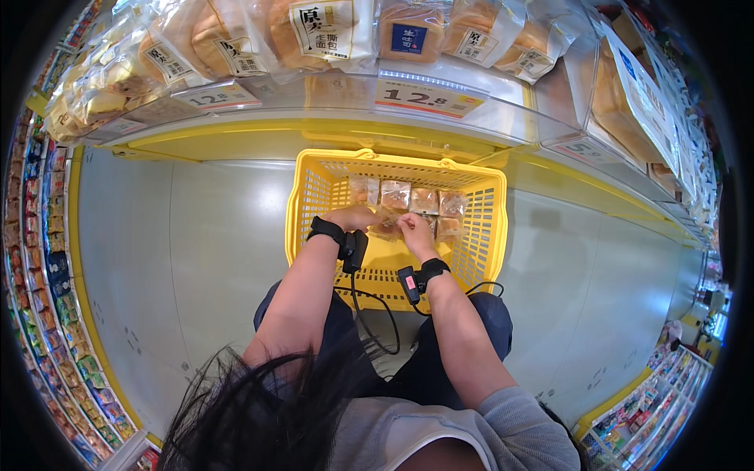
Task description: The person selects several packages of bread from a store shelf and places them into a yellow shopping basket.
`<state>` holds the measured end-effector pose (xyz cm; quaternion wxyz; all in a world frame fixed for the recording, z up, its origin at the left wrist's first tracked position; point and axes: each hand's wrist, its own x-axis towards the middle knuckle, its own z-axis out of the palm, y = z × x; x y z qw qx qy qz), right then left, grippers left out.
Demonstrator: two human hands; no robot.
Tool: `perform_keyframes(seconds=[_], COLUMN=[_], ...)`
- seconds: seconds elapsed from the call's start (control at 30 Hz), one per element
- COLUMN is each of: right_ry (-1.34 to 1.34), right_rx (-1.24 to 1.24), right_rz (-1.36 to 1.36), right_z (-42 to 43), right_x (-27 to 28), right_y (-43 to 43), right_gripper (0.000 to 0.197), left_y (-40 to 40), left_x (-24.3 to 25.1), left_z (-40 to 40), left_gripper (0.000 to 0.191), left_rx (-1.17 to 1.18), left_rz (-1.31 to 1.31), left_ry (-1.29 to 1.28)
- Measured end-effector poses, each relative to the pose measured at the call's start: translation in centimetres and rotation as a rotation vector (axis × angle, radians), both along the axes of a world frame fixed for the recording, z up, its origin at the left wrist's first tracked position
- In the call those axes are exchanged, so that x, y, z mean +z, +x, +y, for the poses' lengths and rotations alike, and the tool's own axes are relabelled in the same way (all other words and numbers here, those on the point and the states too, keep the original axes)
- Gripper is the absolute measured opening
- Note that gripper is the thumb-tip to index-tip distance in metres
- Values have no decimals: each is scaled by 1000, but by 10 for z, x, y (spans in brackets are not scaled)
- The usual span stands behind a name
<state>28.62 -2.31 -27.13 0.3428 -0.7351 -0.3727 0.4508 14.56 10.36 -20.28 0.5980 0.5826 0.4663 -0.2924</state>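
Observation:
A yellow plastic shopping basket [290, 218] stands on the floor before my knees. Inside it, clear-wrapped bread pieces lie in rows, among them one at the back left [364, 189], one beside it [395, 194] and one at the right [452, 203]. My left hand [352, 218] reaches in over the left side and grips the edge of a wrapped bread piece [386, 228]. The fingertips of my right hand [417, 232] pinch the same wrapper from its right. Part of the front row is hidden behind my right hand.
A shelf of bagged bread loaves [321, 32] runs close above the basket's far side, with a clear front lip and price tags [429, 100]. Shelves of packaged snacks [65, 294] line the far left. Black cables [396, 329] hang from my wrist straps.

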Motion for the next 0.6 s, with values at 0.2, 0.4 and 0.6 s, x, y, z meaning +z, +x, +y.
perform_keyframes(seconds=[0.2,0.4,0.6], right_ry=[101,-142,51], right_rx=[-139,23,-116], right_rz=[-77,-166,-86], right_z=[0,-3,-7], right_x=[-35,-11,-25], right_y=[15,2,18], right_gripper=[21,26,23], left_y=[30,37,65], left_x=[-13,0,-6], left_z=[-7,-15,-8], left_gripper=[56,49,45], left_rx=[-157,35,-46], left_rz=[-115,-239,-421], left_ry=[59,-159,194])
